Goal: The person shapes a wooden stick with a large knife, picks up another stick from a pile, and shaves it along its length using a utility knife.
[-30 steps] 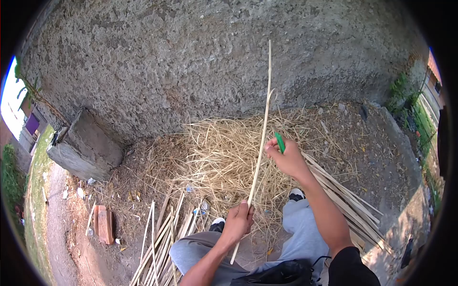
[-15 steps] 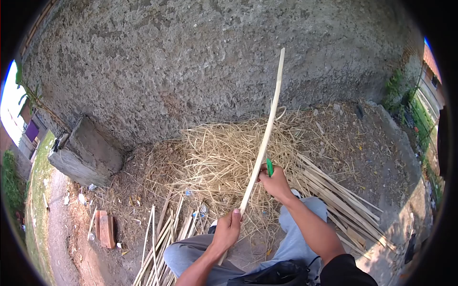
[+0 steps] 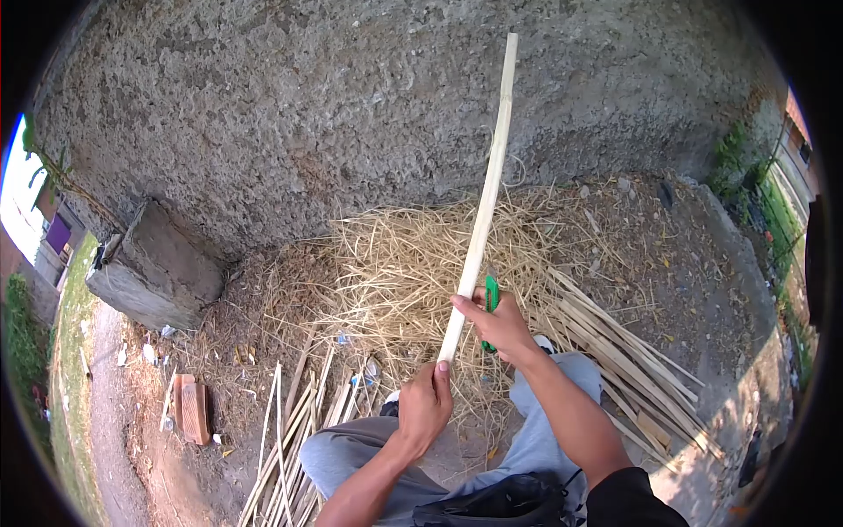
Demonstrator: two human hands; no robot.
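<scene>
A long pale bamboo strip rises from between my hands, tilted slightly right, its far end in front of the wall. My left hand is closed around the strip's lower end, thumb on top. My right hand grips a green utility knife, whose handle shows above and below the fingers. The right thumb lies across the strip just above my left hand. Where the blade meets the strip, if it does, is hidden. A thin curled shaving hangs beside the strip's upper half.
A heap of shavings lies ahead on the ground. Split bamboo strips are stacked at right, and more strips lie by my left leg. A concrete block, a reddish brick and a rough wall stand around.
The strip has moved up and stands a little more upright. My left hand has risen slightly. My right thumb now lies over the strip, and more of the green knife shows.
</scene>
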